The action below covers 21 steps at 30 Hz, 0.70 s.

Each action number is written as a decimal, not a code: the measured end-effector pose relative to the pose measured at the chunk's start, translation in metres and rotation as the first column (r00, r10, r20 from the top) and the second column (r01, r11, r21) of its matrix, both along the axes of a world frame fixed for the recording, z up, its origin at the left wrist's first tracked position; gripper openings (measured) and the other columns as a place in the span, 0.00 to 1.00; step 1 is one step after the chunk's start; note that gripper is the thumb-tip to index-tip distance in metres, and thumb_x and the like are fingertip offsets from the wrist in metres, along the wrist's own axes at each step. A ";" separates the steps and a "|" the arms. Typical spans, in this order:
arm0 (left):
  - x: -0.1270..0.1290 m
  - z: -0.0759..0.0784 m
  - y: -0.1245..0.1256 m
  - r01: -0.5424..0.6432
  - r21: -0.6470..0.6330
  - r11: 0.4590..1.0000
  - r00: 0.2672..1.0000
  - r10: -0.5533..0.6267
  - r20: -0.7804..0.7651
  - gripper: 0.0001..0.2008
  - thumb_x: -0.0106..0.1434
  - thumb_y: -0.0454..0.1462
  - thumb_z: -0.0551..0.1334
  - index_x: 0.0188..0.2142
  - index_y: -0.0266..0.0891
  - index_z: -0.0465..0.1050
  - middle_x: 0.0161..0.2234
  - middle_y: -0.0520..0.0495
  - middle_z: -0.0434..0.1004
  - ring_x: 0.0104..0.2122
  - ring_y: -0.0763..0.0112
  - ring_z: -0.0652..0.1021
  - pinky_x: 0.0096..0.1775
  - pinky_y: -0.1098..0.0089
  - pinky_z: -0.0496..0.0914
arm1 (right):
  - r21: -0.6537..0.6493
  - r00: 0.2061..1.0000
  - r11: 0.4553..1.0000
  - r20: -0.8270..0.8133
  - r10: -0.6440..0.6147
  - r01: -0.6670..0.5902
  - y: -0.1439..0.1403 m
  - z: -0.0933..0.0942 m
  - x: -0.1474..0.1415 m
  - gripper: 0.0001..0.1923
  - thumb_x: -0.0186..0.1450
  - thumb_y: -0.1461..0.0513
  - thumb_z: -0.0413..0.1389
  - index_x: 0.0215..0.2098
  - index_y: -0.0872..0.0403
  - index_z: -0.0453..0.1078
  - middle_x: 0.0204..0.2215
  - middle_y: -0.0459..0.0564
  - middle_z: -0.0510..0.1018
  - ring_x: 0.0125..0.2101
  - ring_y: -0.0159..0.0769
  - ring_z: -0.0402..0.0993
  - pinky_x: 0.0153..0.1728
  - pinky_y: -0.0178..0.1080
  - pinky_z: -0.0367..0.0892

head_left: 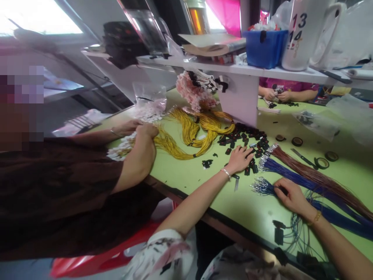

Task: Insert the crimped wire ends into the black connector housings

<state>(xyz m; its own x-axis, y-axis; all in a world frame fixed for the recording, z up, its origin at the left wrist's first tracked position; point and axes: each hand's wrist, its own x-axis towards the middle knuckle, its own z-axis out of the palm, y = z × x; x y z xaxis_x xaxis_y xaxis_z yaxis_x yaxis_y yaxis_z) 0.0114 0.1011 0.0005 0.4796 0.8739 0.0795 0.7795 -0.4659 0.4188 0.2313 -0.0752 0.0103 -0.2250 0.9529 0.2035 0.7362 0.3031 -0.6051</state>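
Right hand (292, 196) perhaps pinching blue wires (294, 170)

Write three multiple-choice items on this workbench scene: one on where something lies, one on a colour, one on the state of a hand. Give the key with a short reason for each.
1. Where does the left hand rest?
A. on the pile of small black connectors
B. on the blue bin
C. on the tape rolls

2. What colour is the wire bundle in front of the co-worker on the left?
A. green
B. yellow
C. white

3. What is the right hand doing?
A. lying flat and empty
B. raised above the table
C. pinching the blue wires near their stripped ends

Key: 1 A, the fingers spread over the black pieces on the green table. 2 B, the looped bundle is plainly yellow. 3 C, thumb and fingers close on the blue strands beside the brown wires.
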 end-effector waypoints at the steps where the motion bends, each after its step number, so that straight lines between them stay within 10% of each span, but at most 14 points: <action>1: -0.006 0.002 -0.005 -0.004 -0.015 1.000 1.000 0.005 0.021 0.28 0.66 0.54 0.42 0.59 0.51 0.63 0.60 0.47 0.64 0.62 0.53 0.56 0.59 0.48 0.53 | -0.003 1.000 1.000 -0.018 0.006 -0.006 0.001 0.000 0.001 0.06 0.66 0.60 0.50 0.33 0.52 0.67 0.31 0.49 0.74 0.32 0.36 0.69 0.36 0.39 0.63; 7: -0.025 0.021 -0.044 -0.091 0.133 0.987 0.980 0.065 0.190 0.20 0.66 0.46 0.50 0.47 0.41 0.75 0.45 0.41 0.74 0.48 0.59 0.69 0.51 0.55 0.63 | 0.035 0.994 0.999 -0.110 -0.023 0.027 0.004 0.004 0.004 0.09 0.66 0.60 0.50 0.30 0.53 0.68 0.29 0.49 0.73 0.31 0.36 0.68 0.35 0.38 0.63; 13: -0.019 0.024 -0.084 -0.018 0.006 1.000 0.999 0.017 0.049 0.10 0.60 0.41 0.60 0.39 0.39 0.74 0.37 0.42 0.74 0.37 0.60 0.72 0.41 0.60 0.65 | -0.034 0.965 0.987 -0.208 -0.162 0.158 0.005 0.004 0.003 0.10 0.65 0.58 0.50 0.28 0.53 0.65 0.23 0.45 0.70 0.24 0.32 0.62 0.26 0.35 0.59; 21: -0.020 0.030 -0.091 -0.018 -0.114 0.993 0.960 0.049 0.275 0.08 0.57 0.35 0.62 0.38 0.41 0.72 0.36 0.47 0.70 0.35 0.67 0.71 0.40 0.65 0.66 | -0.179 0.886 0.982 -0.442 -0.141 0.067 0.010 0.022 -0.013 0.10 0.61 0.57 0.54 0.28 0.54 0.66 0.19 0.42 0.65 0.20 0.28 0.58 0.23 0.32 0.56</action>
